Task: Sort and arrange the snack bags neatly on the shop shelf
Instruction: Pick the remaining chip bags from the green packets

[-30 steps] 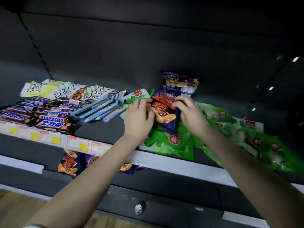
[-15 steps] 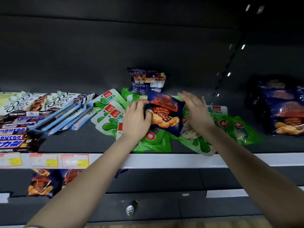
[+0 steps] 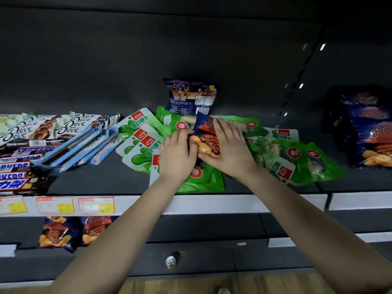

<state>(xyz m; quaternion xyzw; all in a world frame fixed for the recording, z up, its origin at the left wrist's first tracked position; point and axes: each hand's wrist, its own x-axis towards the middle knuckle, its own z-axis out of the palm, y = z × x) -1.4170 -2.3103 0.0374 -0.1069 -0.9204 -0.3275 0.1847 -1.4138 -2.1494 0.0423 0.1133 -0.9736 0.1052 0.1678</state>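
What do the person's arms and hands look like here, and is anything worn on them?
The left forearm and right forearm are bare up to the picture's edge; no sleeve shows. The left hand and right hand wear no gloves, and I see no watch, bracelet or ring.

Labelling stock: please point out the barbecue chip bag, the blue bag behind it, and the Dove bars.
barbecue chip bag (image 3: 207,142): head view, visible printed front.
blue bag (image 3: 191,96): head view, middle of its panel.
Dove bars (image 3: 21,130): head view, wrapper's logo.
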